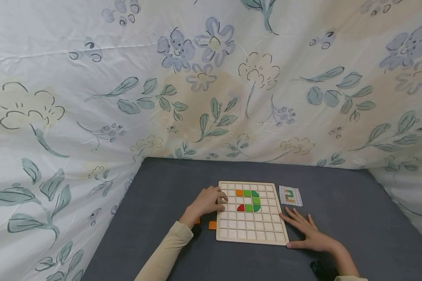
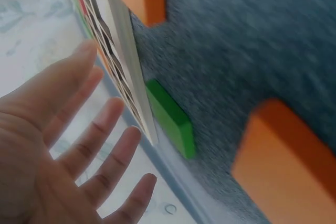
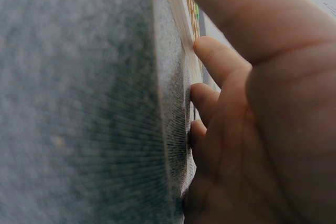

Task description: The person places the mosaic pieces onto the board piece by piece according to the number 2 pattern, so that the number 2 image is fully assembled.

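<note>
A pale wooden grid board (image 1: 232,234) lies on the dark cloth. Set in its squares are an orange square tile (image 1: 239,192), several green tiles (image 1: 247,193), including two darker rounded ones, and a red rounded tile (image 1: 240,208). My left hand (image 1: 206,201) is at the board's left side, fingers spread and loosely bent, with nothing visible between them in the left wrist view. At the board's right edge, my right hand (image 1: 309,234) has its fingers spread, thumb by the near corner and fingertips touching the edge.
Loose orange tiles (image 1: 212,225) lie left of the board, one partly hidden by my left wrist. A loose green tile (image 2: 170,119) shows beside the board's edge. Right of the board is a printed pattern card (image 1: 290,196). A floral curtain (image 1: 211,97) hangs behind the table.
</note>
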{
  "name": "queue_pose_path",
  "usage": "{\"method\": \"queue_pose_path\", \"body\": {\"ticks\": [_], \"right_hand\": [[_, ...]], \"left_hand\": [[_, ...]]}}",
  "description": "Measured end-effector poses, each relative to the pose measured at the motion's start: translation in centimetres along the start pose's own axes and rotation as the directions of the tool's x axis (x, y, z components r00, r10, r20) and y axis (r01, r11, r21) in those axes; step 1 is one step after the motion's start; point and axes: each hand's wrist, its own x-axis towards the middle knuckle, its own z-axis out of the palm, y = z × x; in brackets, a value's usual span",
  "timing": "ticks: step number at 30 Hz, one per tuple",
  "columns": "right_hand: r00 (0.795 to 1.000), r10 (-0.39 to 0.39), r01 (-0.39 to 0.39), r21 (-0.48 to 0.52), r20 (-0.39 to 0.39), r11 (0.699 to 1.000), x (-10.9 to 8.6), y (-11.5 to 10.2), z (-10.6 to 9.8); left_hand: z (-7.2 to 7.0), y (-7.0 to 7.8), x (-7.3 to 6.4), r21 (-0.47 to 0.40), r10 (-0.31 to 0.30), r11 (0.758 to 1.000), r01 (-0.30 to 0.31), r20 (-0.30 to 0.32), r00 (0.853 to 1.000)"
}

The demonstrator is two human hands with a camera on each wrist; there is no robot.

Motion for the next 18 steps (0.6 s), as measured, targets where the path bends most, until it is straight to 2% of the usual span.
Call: {"method": "queue_pose_path", "body": {"ticks": [10,18], "right_hand": [[1.000,-0.004,0.004,-0.003,-0.009,1.000,-0.1,0.4,0.2],[0.999,-0.027,0.027,-0.006,-0.018,1.000,-0.1,0.2,0.1]], "left_hand": [[-0.1,-1.5,-1.1,-0.031,-0.025,0.999,0.023,-0.042,0.999],[-0.3,-2.4,-2.3,-0.020,-0.079,0.997,0.078,-0.048,0.996]]}}
